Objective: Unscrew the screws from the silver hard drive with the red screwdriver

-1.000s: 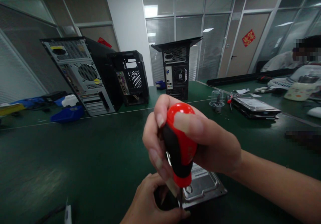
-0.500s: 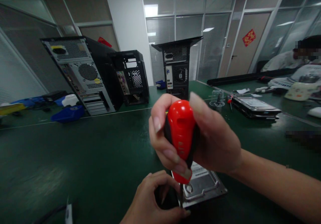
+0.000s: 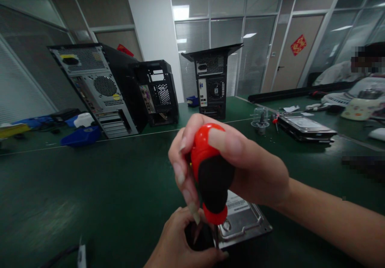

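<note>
My right hand (image 3: 240,160) is wrapped round the red and black handle of a screwdriver (image 3: 214,180). The screwdriver stands nearly upright, its shaft pointing down at the left edge of a silver hard drive (image 3: 243,224). My left hand (image 3: 180,240) curls around that edge, thumb and fingers close to the shaft and gripping the drive. The screwdriver's tip is hidden near my left thumb, so I cannot see what it touches. Part of the drive's label shows beneath my right hand.
Computer cases stand at the back: a large one (image 3: 120,87), an open frame (image 3: 162,95) and another (image 3: 212,87). Stacked drives (image 3: 306,125) lie right, near a clear plastic container (image 3: 260,119). A blue tray (image 3: 81,136) and cable (image 3: 82,255) are left. A person (image 3: 339,73) sits far right.
My right hand has turned the screwdriver handle, so a black side faces me now, and the fingers have shifted slightly left. My left hand and the hard drive stay in place.
</note>
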